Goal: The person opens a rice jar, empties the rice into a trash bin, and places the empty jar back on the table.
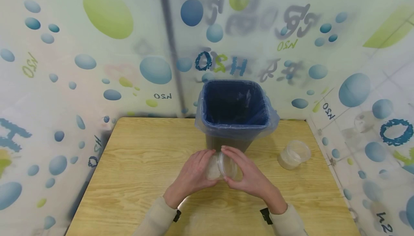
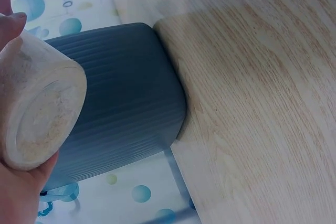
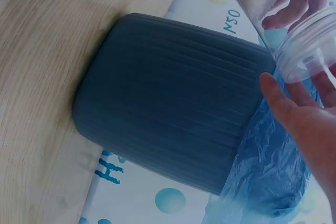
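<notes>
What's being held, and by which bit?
A clear jar, tipped sideways: the left grip holds its body, the right grip its ringed end. Whether that end's a lid is unclear.

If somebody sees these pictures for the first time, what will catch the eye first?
Probably the big bin with its blue bag, standing at the back of the wooden table. Next comes the clear jar, held tilted between the left hand and right hand in front of the bin. Behind the table, the pale backdrop is dotted with blue and green.
</notes>
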Tool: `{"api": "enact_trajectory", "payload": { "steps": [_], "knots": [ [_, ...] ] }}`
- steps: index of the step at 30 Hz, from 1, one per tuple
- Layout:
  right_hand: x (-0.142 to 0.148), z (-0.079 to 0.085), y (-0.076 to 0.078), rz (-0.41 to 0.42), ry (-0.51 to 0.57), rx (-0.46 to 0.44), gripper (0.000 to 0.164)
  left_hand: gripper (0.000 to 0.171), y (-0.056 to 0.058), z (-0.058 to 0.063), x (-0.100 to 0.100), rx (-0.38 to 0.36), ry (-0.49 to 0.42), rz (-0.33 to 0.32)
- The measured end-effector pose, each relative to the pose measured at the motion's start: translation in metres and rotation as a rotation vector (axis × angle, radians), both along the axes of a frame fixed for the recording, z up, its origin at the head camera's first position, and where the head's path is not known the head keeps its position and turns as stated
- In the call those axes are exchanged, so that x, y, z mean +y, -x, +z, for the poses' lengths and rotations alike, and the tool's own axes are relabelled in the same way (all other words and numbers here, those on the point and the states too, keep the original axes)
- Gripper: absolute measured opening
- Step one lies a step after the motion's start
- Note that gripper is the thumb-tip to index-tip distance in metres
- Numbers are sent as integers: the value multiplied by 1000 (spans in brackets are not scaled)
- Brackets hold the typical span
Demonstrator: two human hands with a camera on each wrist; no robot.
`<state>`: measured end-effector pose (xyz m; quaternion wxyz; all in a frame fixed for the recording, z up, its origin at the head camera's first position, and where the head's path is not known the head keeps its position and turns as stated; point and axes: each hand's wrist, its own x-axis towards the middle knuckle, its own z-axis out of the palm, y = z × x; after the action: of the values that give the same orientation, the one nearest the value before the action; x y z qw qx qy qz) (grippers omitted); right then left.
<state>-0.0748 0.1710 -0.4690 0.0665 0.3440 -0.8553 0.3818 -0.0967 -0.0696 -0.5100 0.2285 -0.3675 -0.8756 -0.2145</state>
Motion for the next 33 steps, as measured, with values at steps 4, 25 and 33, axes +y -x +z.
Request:
{"api": "enact_trajectory", "payload": {
  "steps": [4,25,33],
  "knots": [
    [2,1,-1,14,-6,-17,84,95,0,-1,0,0,-2,2],
    [-21,10,-5,-386,-68,-250,76,94,-1,-1,2,9,7,32],
    [-18,10,-8,-303,40,-234,73,97,0,-1,1,-4,6,19]
  ]
}}
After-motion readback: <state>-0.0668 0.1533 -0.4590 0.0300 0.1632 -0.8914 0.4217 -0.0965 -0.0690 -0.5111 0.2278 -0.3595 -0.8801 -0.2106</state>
